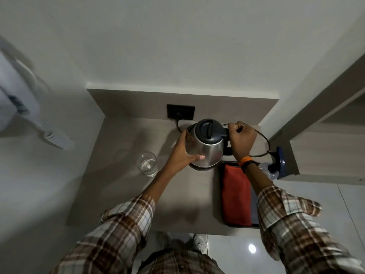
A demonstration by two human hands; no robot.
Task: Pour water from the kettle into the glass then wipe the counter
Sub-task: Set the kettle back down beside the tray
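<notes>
A steel kettle point(207, 147) with a black lid stands upright at the back of the grey counter point(118, 190). My right hand point(241, 140) is closed around its black handle. My left hand point(184, 153) lies flat against the kettle's left side, thumb under the body. A clear glass point(147, 164) with some water in it stands on the counter to the left of the kettle, apart from both hands. A folded red cloth point(236, 194) lies in a dark tray point(254, 225) to the right, partly hidden by my right forearm.
A black wall socket point(180, 111) sits behind the kettle, with the black cord point(264, 141) looping to the right. A clear spray bottle with a blue head point(273, 168) stands at the counter's right edge. A shelf unit rises on the right.
</notes>
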